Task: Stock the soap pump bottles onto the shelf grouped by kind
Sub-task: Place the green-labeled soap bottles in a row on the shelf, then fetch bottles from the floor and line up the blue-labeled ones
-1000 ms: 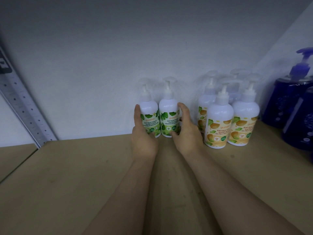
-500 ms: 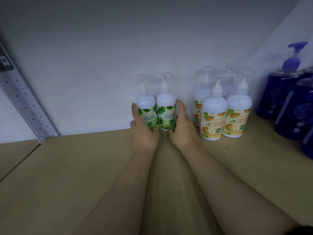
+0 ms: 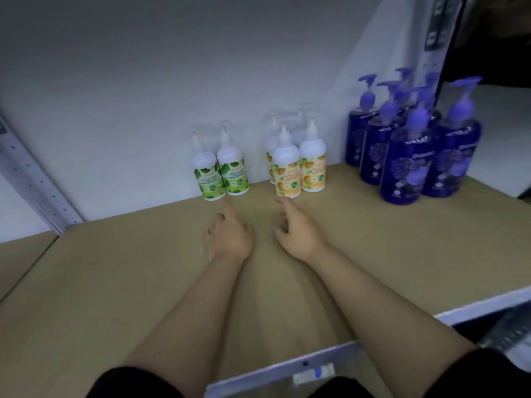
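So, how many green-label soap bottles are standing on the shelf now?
2. The left green-label bottle and the right green-label bottle stand side by side against the back wall, left of the orange-label bottles. None seems hidden.

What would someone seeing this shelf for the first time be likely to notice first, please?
Probably the cluster of dark blue pump bottles at the right end of the shelf, the boldest colour there. Next, two white groups against the back wall: green-label bottles and orange-label bottles to their right. The left hand and right hand hover empty in front.
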